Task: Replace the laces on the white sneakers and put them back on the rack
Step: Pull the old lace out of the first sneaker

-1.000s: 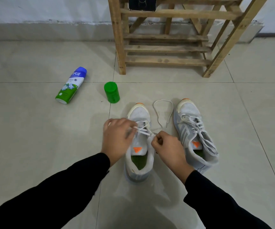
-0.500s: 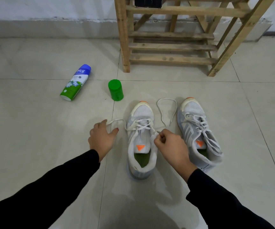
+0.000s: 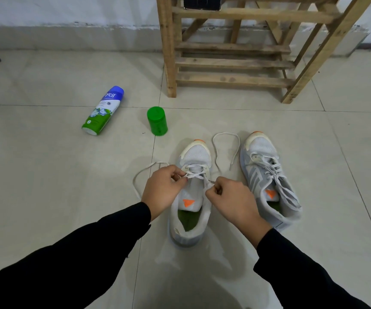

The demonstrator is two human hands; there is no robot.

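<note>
Your L hand (image 3: 162,190) & R hand (image 3: 232,200) each pinch the lace (image 3: 194,175) over the sneaker (image 3: 196,153) btwn them, 2nd sneaker (image 3: 261,150) just right of R grip.

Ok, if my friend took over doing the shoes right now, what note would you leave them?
Left hand: pinches the lace over the half-laced sneaker.
Right hand: pinches the same lace on the other side.
Things: both shoes stand on the floor in front of the wooden rack; the second sneaker is beside the right hand.
Done: the second sneaker looks laced; the half-laced sneaker has only its rows nearest the toe threaded.
Left: finish lacing, then put both on the rack.
</note>
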